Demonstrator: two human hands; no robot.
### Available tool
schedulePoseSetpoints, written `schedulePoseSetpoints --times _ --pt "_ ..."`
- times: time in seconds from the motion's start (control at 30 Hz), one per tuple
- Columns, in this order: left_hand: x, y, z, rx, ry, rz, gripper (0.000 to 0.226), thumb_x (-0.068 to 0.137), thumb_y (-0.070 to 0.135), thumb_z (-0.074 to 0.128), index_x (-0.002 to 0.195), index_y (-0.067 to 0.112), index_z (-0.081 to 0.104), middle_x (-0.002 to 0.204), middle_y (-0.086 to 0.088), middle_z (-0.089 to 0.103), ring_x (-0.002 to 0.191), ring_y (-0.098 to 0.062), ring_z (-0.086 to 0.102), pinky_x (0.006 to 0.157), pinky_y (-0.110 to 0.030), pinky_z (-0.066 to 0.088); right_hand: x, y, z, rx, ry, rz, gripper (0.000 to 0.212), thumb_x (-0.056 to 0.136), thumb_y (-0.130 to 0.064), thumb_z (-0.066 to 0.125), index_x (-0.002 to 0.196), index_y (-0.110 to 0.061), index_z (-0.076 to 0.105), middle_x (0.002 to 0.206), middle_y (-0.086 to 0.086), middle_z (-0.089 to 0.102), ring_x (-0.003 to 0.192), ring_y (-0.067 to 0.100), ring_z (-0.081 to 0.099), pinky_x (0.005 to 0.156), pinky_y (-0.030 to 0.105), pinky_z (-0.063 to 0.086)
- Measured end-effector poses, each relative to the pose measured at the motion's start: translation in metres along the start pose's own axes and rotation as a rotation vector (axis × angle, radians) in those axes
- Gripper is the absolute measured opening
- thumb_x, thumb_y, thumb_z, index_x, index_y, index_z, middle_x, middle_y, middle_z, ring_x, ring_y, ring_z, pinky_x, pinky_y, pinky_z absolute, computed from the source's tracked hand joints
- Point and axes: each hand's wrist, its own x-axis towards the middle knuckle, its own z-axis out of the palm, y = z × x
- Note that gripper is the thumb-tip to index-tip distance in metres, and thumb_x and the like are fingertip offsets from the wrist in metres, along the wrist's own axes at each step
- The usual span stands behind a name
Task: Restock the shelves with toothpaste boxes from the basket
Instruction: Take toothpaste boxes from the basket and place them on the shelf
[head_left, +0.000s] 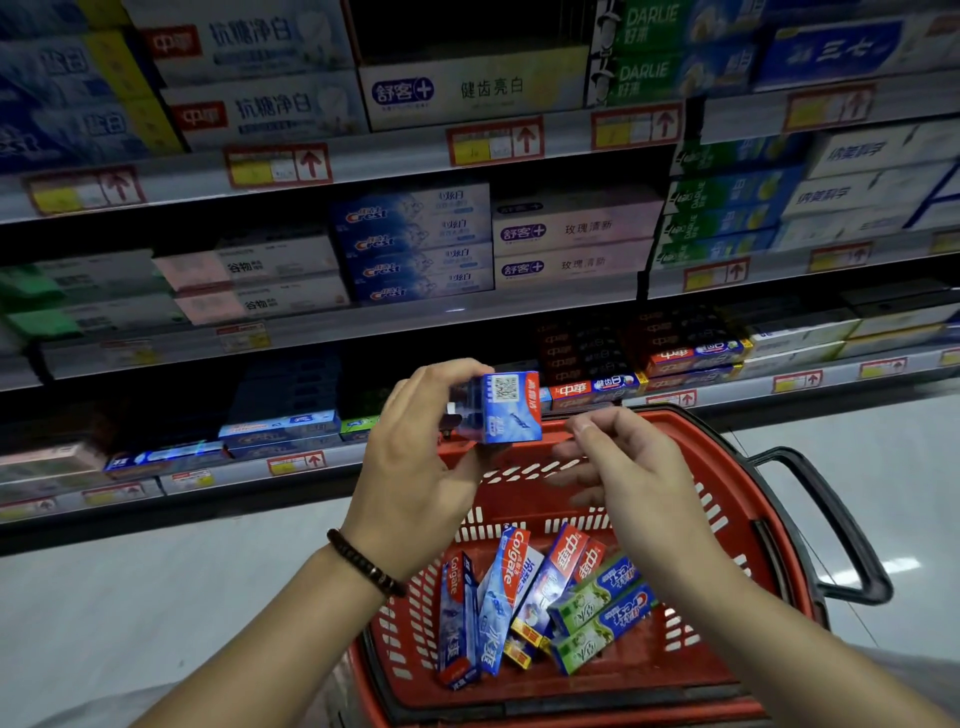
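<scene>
Head view: left hand (415, 462) clamps a blue toothpaste box (501, 410) above the basket's (737, 483) far rim; right hand (623, 467) hovers beside, loosely curled, empty. Turn the box lengthwise, find its matching row on the shelves (363, 322) beyond the basket, and slide it in label outward.

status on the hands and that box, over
Left hand grips blue toothpaste box over basket. Right hand empty, close by. No obstruction seen.

Dark slot (467, 26) above white box (472, 88) (top shelf (395, 156)), stacks (254, 67) flanking
</scene>
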Motion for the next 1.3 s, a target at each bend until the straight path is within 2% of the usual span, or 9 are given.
schedulePoseSetpoints --times 0.2,0.33,0.47,0.53,0.63,0.77,1.0,1.17,1.3 --pt "0.003 0.009 -0.005 -0.225 0.01 -0.144 0.054 0.082 0.008 0.087 0.126 0.018 0.056 0.118 0.01 0.068 0.116 -0.017 0.066 0.098 -0.036 0.055 0.006 0.007 -0.003 -0.029 0.004 0.062 0.014 0.105 -0.036 0.062 0.107 -0.024 0.07 0.104 -0.001 0.077 0.085 0.016 0.078 0.066 0.029 0.057" --pt "0.004 0.009 -0.008 -0.42 -0.003 -0.292 0.055 0.081 0.005 0.086 0.123 0.024 0.056 0.115 0.006 0.071 0.115 -0.022 0.069 0.096 -0.036 0.058 0.01 0.009 -0.005 -0.037 0.016 0.079 0.014 0.104 -0.038 0.064 0.116 -0.032 0.068 0.109 -0.007 0.075 0.092 0.012 0.076 0.075 0.036 0.061" --pt "0.004 0.01 -0.011 -0.478 -0.013 -0.338 0.056 0.081 0.002 0.085 0.124 0.02 0.055 0.114 0.003 0.072 0.11 -0.018 0.071 0.095 -0.028 0.057 0.012 0.009 -0.006 -0.076 0.015 0.13 0.042 0.101 -0.05 0.064 0.138 -0.031 0.061 0.119 -0.014 0.07 0.107 0.012 0.072 0.101 0.048 0.058" --pt "0.005 0.011 -0.013 -0.5 -0.009 -0.336 0.056 0.079 0.004 0.085 0.124 0.017 0.054 0.112 0.002 0.074 0.108 -0.017 0.072 0.093 -0.024 0.056 0.013 0.009 -0.006 -0.067 0.011 0.161 0.053 0.1 -0.055 0.064 0.146 -0.03 0.056 0.124 -0.013 0.067 0.111 0.014 0.07 0.104 0.05 0.056" --pt "0.006 0.011 -0.014 -0.527 -0.016 -0.333 0.054 0.077 0.012 0.084 0.123 0.016 0.054 0.111 0.001 0.074 0.106 -0.017 0.073 0.092 -0.024 0.056 0.015 0.013 -0.005 -0.008 -0.003 0.21 0.05 0.102 -0.05 0.063 0.146 -0.027 0.055 0.119 -0.01 0.07 0.103 0.013 0.073 0.098 0.047 0.06" --pt "0.005 0.007 -0.017 -0.538 -0.033 -0.335 0.054 0.078 0.011 0.083 0.123 0.014 0.055 0.111 0.0 0.074 0.105 -0.017 0.073 0.093 -0.026 0.056 0.014 0.012 -0.003 0.075 -0.028 0.259 0.018 0.106 -0.038 0.062 0.115 -0.024 0.071 0.094 -0.008 0.082 0.082 0.013 0.078 0.082 0.04 0.064" --pt "0.005 0.001 -0.019 -0.473 -0.068 -0.347 0.053 0.084 0.006 0.083 0.127 0.016 0.054 0.114 0.001 0.073 0.109 -0.017 0.071 0.098 -0.033 0.057 0.013 0.015 -0.003 0.083 0.022 0.255 0.021 0.106 -0.036 0.063 0.118 -0.02 0.069 0.108 0.002 0.08 0.096 0.023 0.079 0.082 0.04 0.066" --pt "0.005 -0.003 -0.019 -0.421 -0.099 -0.392 0.067 0.085 0.006 0.082 0.141 0.027 0.051 0.12 0.006 0.071 0.115 -0.015 0.069 0.097 -0.037 0.059 0.012 0.018 -0.002 0.086 0.055 0.238 0.022 0.104 -0.037 0.066 0.119 -0.022 0.068 0.111 0.003 0.079 0.095 0.021 0.079 0.083 0.041 0.065" --pt "0.003 -0.008 -0.02 -0.374 -0.112 -0.413 0.074 0.084 0.024 0.086 0.145 0.035 0.046 0.12 0.008 0.07 0.114 -0.015 0.069 0.097 -0.041 0.059 0.013 0.016 -0.002 0.115 0.096 0.197 0.02 0.102 -0.034 0.07 0.117 -0.022 0.066 0.112 0.004 0.077 0.094 0.016 0.079 0.08 0.033 0.064"
